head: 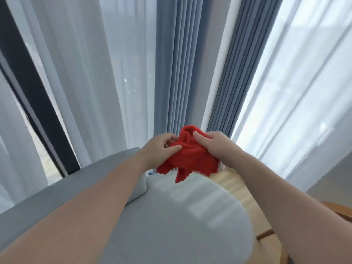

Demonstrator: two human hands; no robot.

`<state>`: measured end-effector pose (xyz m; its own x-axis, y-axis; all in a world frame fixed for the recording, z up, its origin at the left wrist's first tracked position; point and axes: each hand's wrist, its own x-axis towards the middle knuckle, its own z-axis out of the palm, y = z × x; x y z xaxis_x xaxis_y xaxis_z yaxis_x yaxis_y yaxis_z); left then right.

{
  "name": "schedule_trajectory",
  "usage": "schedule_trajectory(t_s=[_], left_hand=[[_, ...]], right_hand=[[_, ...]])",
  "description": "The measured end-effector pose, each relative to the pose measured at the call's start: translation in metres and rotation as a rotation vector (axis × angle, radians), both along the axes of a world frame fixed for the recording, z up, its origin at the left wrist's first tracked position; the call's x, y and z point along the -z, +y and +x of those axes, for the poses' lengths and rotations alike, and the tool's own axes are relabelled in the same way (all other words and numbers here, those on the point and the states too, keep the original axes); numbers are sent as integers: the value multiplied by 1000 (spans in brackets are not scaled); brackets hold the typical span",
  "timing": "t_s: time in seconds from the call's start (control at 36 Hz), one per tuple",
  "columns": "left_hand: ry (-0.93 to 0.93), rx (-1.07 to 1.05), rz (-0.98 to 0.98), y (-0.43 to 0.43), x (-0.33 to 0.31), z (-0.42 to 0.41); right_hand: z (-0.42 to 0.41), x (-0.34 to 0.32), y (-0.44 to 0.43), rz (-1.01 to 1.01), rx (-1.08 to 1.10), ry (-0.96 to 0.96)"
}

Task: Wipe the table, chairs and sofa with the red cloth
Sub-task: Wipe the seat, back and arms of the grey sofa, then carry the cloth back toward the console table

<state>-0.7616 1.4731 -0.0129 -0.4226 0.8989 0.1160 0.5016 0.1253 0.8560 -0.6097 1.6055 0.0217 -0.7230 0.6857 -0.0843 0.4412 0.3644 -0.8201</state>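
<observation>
Head view: left hand and right hand both pinch the bunched red cloth, held above the grey sofa.

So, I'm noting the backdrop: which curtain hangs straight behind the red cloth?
The blue-grey curtain in the centre, left of the white strip; the other blue-grey one and the sheer white ones hang aside.
</observation>
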Motion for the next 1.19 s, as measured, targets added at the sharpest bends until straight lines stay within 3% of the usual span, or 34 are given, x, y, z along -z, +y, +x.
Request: schedule_trajectory(t_s=[0.06,0.14,0.19,0.44,0.56,0.67,0.81,1.06,1.19], left_hand=[[103,-17,30,8,-13,20],[77,3,37,22,-34,53],[154,70,20,35,-49,76],[187,600,60,82,-101,288],[348,784,103,79,-105,408],[406,937,122,58,-104,531],[327,1123,183,6,-110,681],[419,1311,277,-67,-99,898],[200,1520,309,-127,-97,994]], right_hand=[[34,-22,1,66,63,-27],[100,-53,6,136,121,-61],[150,-69,6,165,192,-88],[392,-102,-46,265,714,-24],[513,-101,-98,271,941,32],[637,-96,-168,328,1217,140],[767,-92,-252,344,1493,260],[903,-100,-397,501,1707,155],[951,-111,-442,540,1785,-45]])
